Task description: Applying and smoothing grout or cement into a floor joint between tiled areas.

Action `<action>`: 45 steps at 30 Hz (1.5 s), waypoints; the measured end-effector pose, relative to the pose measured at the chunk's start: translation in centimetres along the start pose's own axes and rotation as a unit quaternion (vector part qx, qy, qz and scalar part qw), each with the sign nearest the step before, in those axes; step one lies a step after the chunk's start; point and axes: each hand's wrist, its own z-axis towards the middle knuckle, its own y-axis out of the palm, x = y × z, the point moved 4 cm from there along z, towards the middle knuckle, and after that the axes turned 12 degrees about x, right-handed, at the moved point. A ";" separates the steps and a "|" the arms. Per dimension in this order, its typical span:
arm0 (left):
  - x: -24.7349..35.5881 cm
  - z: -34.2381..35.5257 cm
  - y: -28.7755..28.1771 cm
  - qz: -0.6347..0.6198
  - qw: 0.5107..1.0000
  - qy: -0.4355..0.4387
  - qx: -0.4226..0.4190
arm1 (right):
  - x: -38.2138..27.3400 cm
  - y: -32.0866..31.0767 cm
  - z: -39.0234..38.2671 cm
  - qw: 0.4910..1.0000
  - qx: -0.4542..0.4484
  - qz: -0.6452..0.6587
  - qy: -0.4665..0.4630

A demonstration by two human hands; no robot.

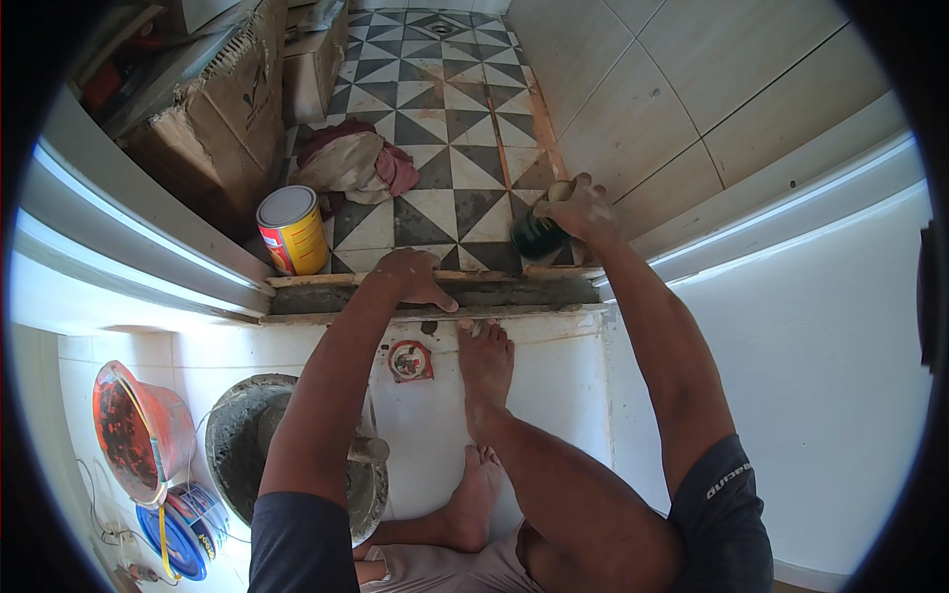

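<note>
My right hand (585, 210) grips the top of a dark green can (539, 237), which stands tilted on the patterned tiles by the right end of the doorway. Its contents are not visible. Over the sill trench, my left hand (410, 279) rests on the edge with thumb and fingers apart, holding nothing. Grey mortar (484, 296) fills part of the narrow trench between two rough edges. On this side of it lies a red and white tape measure (410, 362), near my bare foot (486, 371).
Past the sill, a yellow tin (293, 232) stands left, with crumpled rags (356, 163) and cardboard boxes (213, 138) behind. A mortar-caked tub (225, 435), a red bucket (148, 430) and a blue-lidded pail (183, 539) sit at my left. Tiled wall (682, 109) bounds the right.
</note>
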 end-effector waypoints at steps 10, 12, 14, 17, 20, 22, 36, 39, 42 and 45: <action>0.3 0.0 -0.1 0.011 1.000 0.006 -0.010 | 1.1 4.7 -1.2 0.973 0.124 0.192 0.012; 0.2 -0.1 -0.1 0.009 1.000 -0.012 -0.020 | 1.2 4.2 -1.1 0.979 0.118 0.167 0.007; 0.1 -0.1 -0.1 0.003 1.000 -0.009 -0.017 | 1.4 3.4 -1.0 0.989 0.066 0.132 -0.010; 0.1 -0.1 -0.1 -0.006 1.000 -0.002 -0.008 | 2.5 2.3 -0.5 0.996 -0.014 0.085 -0.012; 0.2 0.1 -0.1 -0.005 1.000 0.001 -0.008 | 3.6 2.7 -0.2 0.997 -0.056 0.047 -0.032; 0.2 0.1 -0.1 0.001 1.000 -0.005 -0.019 | 4.1 3.2 0.0 0.996 -0.050 0.051 -0.050; 0.2 0.1 0.1 0.012 1.000 -0.010 0.000 | 2.9 5.0 0.0 0.991 -0.099 0.084 -0.022; 0.1 0.1 0.1 0.017 1.000 -0.004 -0.006 | 2.2 6.1 0.1 0.983 -0.096 0.159 0.007; 0.0 0.1 0.1 0.011 1.000 -0.006 -0.004 | 1.2 6.8 -0.3 0.986 -0.084 0.146 0.002; 0.0 0.0 0.2 0.012 1.000 -0.009 -0.011 | 0.5 6.9 -1.3 0.991 -0.115 0.074 -0.001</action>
